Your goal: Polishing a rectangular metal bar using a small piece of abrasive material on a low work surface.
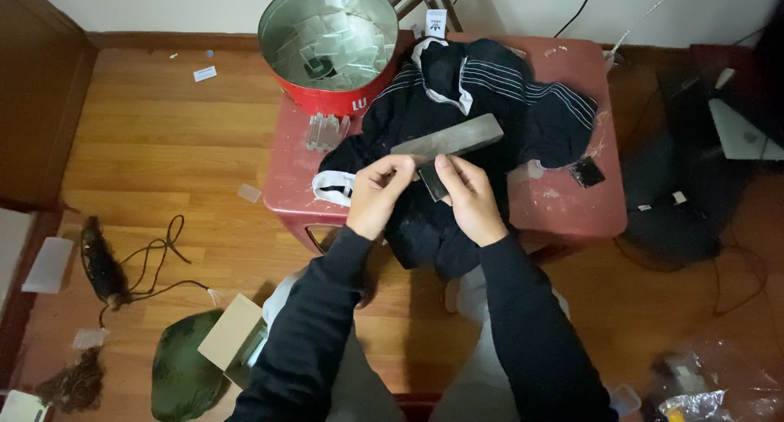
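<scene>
My left hand (377, 195) and my right hand (468, 198) meet over a small dark flat piece (433, 181), each pinching it with the fingertips. Just beyond them a long grey rectangular block (447, 138) lies on a black garment with thin white stripes (490, 95). The garment is spread over a low red stool (572, 201) and hangs off its near edge between my knees. A white cuff of the garment (333, 185) shows left of my left hand.
A round red tin (327, 103) holding several clear plastic packets stands on the stool's far left corner, clear packets (327, 130) beside it. A small black square (586, 172) lies on the stool's right. On the wooden floor: cord, cardboard box (231, 332), green cap, hair pieces, dark bag.
</scene>
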